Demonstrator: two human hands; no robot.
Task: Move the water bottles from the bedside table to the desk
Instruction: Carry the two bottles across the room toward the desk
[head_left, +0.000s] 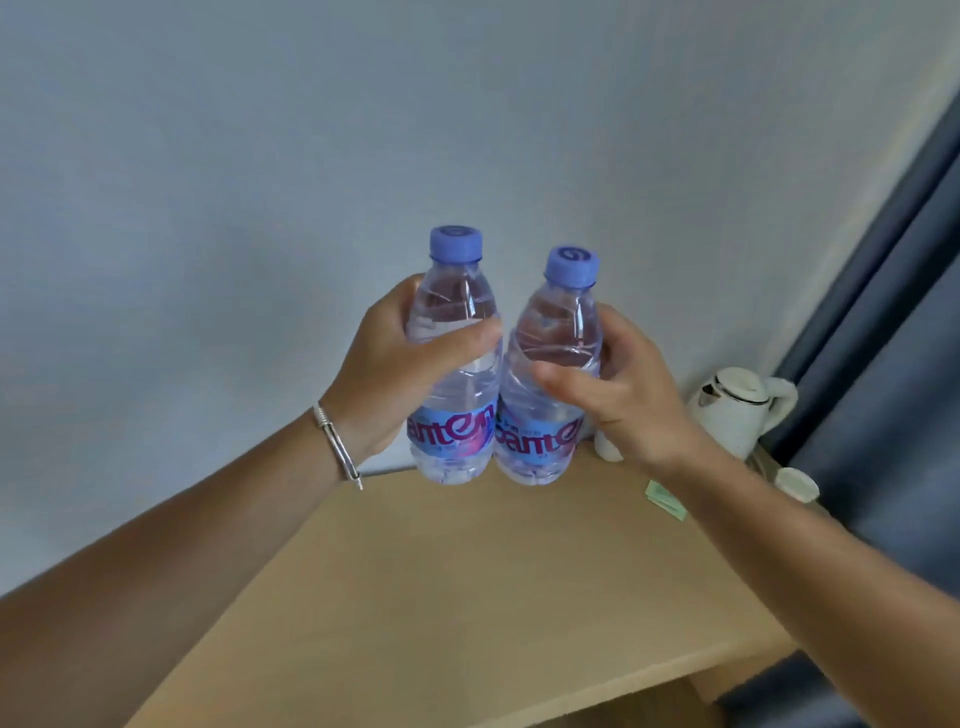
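Hands — left hand (387, 371), right hand (631, 402) — fingers curled round upright, water-filled bottles (457, 364) above desk (467, 582).

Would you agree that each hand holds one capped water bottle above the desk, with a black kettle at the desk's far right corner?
Not quite: the kettle is white, not black, as the head view shows. The rest stands: the left hand and right hand each hold one capped bottle above the desk.

Left hand (387, 364) and right hand (618, 389) cover middles of 2 bottles; small cup (608, 444) mostly hidden behind right wrist; label text partly unreadable.
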